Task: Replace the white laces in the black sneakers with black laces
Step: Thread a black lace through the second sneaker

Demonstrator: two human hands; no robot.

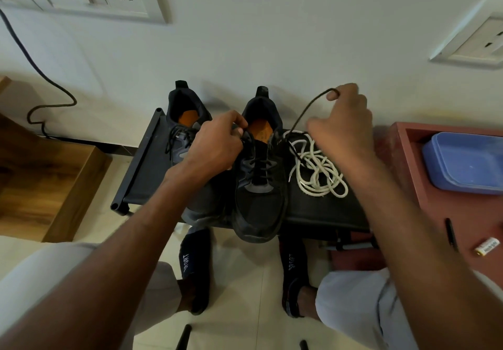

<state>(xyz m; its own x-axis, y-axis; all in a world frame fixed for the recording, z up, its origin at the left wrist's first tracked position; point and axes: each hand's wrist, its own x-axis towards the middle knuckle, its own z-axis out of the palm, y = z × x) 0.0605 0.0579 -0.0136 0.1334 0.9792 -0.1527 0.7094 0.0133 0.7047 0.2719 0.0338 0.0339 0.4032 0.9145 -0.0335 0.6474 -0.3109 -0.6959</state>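
Your left hand (217,142) pinches the black lace at the collar of the right-side sneaker (258,175). Your right hand (343,126) grips that black lace (304,112), raised taut. White laces (318,170) lie heaped just below your right hand.

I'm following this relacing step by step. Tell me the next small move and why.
Probably draw the black lace taut with the right hand. It pinches a raised loop of it, slack, while the left hand grips the top eyelets of the right-side sneaker. The white laces already lie loose beside it.
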